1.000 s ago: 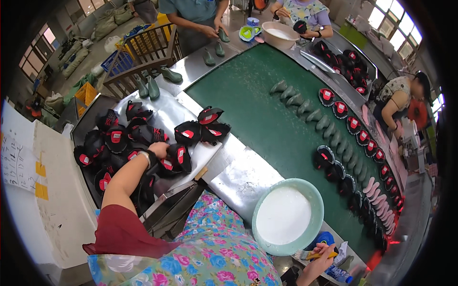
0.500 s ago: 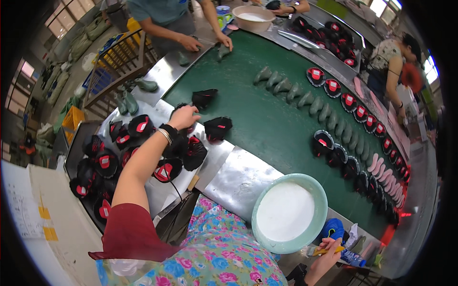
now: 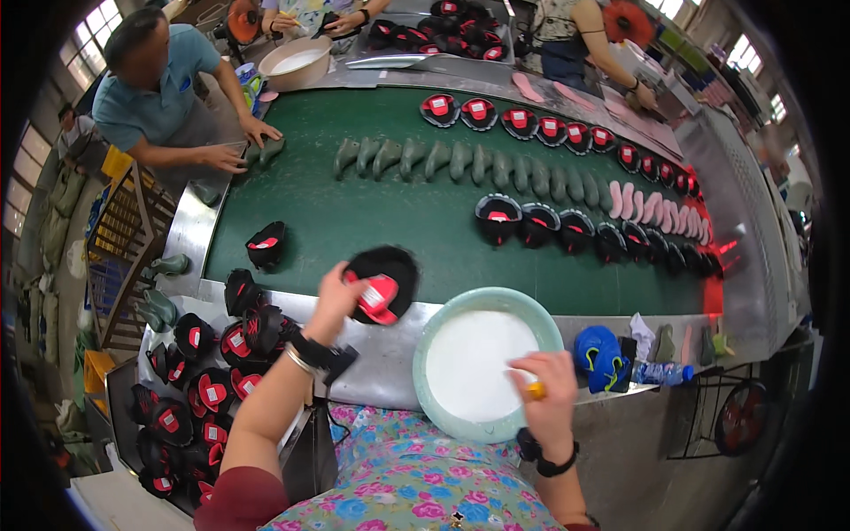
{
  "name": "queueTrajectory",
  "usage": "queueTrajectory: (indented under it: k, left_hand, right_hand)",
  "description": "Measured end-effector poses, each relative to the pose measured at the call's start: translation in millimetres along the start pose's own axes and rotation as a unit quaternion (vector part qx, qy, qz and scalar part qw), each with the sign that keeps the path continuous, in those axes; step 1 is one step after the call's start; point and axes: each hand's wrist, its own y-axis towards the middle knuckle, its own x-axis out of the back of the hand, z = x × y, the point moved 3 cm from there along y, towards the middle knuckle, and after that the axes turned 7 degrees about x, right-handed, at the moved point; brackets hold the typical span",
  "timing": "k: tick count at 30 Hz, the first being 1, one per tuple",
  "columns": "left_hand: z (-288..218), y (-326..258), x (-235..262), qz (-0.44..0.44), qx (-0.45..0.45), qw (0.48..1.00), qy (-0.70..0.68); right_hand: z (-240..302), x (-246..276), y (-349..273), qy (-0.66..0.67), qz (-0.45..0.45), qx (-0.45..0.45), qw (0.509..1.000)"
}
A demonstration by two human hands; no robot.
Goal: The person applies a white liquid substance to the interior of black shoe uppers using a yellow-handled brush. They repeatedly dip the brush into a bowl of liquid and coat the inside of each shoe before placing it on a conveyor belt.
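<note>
My left hand (image 3: 333,303) grips a black shoe upper (image 3: 400,264) with a red tongue and white label, held up over the near edge of the green belt. In my right hand (image 3: 551,409) is a brush (image 3: 536,389), its yellow handle end showing; the bristles are hidden. That hand is above the right side of a pale green basin (image 3: 425,380) filled with white liquid (image 3: 474,358). One more black upper (image 3: 266,245) lies alone on the belt, left of my left hand. Many black and red uppers (image 3: 212,389) are heaped at my left.
Grey-green shoe lasts (image 3: 438,161) line the green belt (image 3: 310,203), between rows of black uppers (image 3: 518,122) and pink insoles (image 3: 629,199). A co-worker in blue (image 3: 164,97) handles lasts at far left. A blue shoe (image 3: 602,356) and a bottle (image 3: 660,373) sit right of the basin.
My left hand has lifted an upper from beside the pile and carried it right. My right hand has brought the brush up over the basin. The view has turned right.
</note>
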Motion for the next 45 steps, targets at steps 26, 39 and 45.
queueTrajectory:
  k: [26, 39, 45]
  left_hand:
    - [18.1, -259.3, -34.7, 0.361, -0.032, 0.932, 0.002]
    - [43.0, -203.4, -31.1, 0.367, 0.228, 0.890, -0.148]
    - [47.1, -174.6, -67.4, 0.365, 0.260, 0.877, -0.173]
  right_hand:
    - [-17.4, 19.6, -65.8, 0.138, 0.007, 0.015, 0.990]
    - [-89.8, -68.8, -87.7, 0.093, 0.028, -0.269, 0.958]
    - [-42.2, -15.0, -56.5, 0.250, -0.023, -0.195, 0.948]
